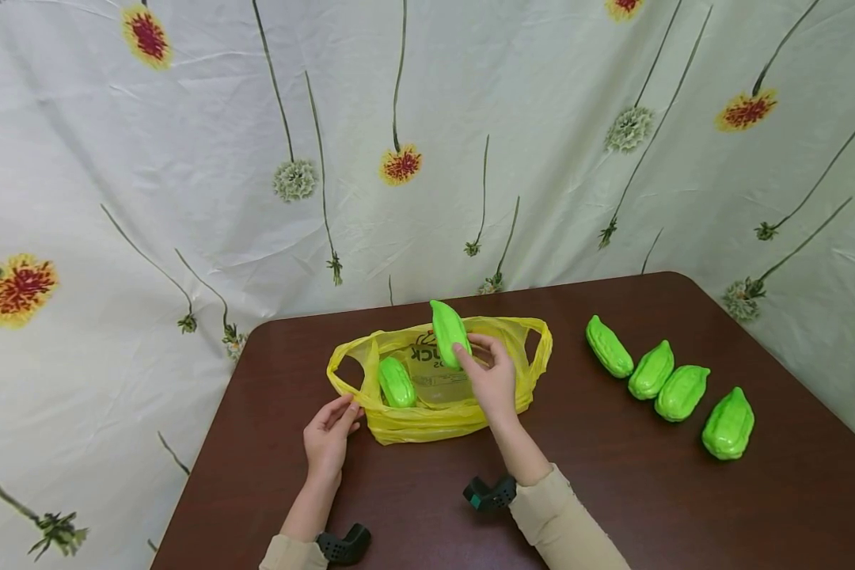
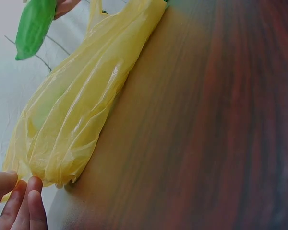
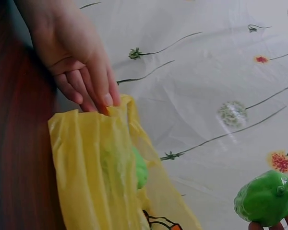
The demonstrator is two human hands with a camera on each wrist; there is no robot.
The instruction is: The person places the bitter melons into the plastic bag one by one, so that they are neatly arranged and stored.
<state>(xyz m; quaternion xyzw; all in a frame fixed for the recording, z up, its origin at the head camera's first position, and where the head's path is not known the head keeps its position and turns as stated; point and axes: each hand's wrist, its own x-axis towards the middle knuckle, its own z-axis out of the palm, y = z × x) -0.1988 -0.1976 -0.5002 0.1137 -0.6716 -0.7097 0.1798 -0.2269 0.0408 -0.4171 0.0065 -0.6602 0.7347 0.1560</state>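
Note:
A glossy green gourd (image 1: 450, 334), ridged and pointed at one end, is held in my right hand (image 1: 493, 378) between thumb and fingers. It is above the mouth of a yellow plastic bag (image 1: 427, 425). My left hand (image 1: 325, 443) pinches the bag's edge near its left handle, thumb against fingertips, as the right wrist view also shows. Inside the bag, on the left, lies a second green gourd (image 1: 397, 383); its shape shows faintly through the plastic in the left wrist view. Dark print marks the bag's inner back wall.
Several more green gourds (image 1: 608, 347) lie on the right side of the dark brown table (image 1: 613, 507), three close together and one nearer the front. Behind the table hangs a white flowered cloth (image 1: 427, 229). The table's left edge slopes down past my left arm.

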